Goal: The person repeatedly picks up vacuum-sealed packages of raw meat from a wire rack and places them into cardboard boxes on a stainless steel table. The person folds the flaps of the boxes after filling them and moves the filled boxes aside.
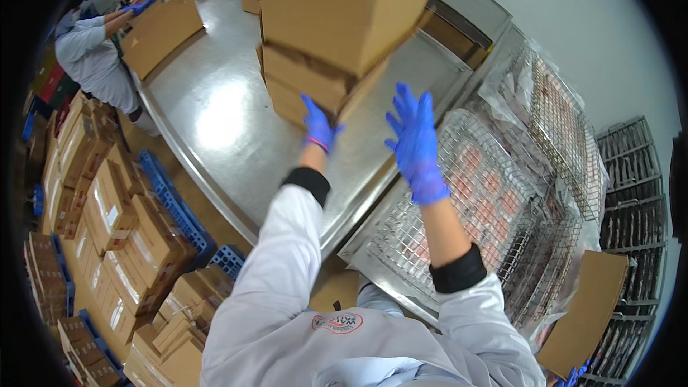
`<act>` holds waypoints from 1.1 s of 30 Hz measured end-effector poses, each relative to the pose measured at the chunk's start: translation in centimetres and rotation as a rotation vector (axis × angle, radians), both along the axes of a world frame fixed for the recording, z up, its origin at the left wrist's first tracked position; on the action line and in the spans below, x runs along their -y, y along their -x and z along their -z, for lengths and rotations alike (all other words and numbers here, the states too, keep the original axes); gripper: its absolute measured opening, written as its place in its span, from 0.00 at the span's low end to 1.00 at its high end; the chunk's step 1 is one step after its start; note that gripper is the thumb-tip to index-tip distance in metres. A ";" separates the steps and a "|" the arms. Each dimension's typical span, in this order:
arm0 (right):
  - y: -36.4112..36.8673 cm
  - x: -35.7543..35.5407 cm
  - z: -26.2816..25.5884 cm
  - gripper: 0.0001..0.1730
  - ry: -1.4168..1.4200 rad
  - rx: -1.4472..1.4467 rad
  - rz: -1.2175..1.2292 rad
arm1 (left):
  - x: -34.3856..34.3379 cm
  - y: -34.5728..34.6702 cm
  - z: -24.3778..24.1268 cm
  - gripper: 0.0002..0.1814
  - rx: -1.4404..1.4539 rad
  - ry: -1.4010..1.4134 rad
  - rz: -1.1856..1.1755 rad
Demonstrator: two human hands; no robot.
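Note:
My left hand (321, 128), in a blue glove with its fingers apart, is at the near lower corner of a brown cardboard box (301, 83). Whether it touches the cardboard is unclear. Another, larger cardboard box (317, 5) sits above that one, slightly blurred. Both are over a shiny steel table (236, 172). My right hand (416, 142), also gloved in blue, is spread and holds nothing, above the table's right side. Beneath and beside my right forearm lies a wire mesh basket (398, 236) with pinkish pieces of food (486, 209) in it.
More wire baskets (559, 118) with plastic sheeting are stacked at right, by a rack (629, 215). A co-worker (94, 54) handles a box (164, 35) at far left. Taped cartons (110, 209) and blue pallets (177, 207) cover the left floor. Another gloved hand (575, 376) shows at bottom right beside cardboard (586, 312).

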State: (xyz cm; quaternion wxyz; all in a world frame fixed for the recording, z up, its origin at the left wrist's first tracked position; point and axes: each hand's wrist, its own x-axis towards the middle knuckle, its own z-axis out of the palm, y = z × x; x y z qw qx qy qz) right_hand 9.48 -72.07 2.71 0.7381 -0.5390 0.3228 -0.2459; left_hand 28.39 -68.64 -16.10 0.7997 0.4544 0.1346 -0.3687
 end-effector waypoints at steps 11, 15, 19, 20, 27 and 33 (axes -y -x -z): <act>34.7 -10.2 -0.9 0.20 0.494 -0.299 0.350 | -12.5 10.4 16.6 0.18 0.787 -0.340 0.630; 45.1 -13.5 -12.8 0.15 1.661 -0.558 0.964 | -15.0 13.4 9.6 0.19 0.533 -0.027 0.874; 54.0 -13.8 -23.3 0.45 1.852 -1.350 1.457 | -16.8 15.0 1.6 0.21 0.453 -0.170 0.880; 55.9 -13.1 -23.2 0.55 1.686 -1.716 1.497 | -17.2 14.9 0.6 0.21 0.480 -0.137 0.929; 67.5 -6.1 -15.3 0.50 0.608 -1.623 0.909 | -18.3 16.6 -5.3 0.18 0.611 0.046 0.949; 53.7 -14.1 -21.8 0.30 1.125 -1.515 0.952 | -23.0 17.0 -13.1 0.20 1.133 0.055 0.732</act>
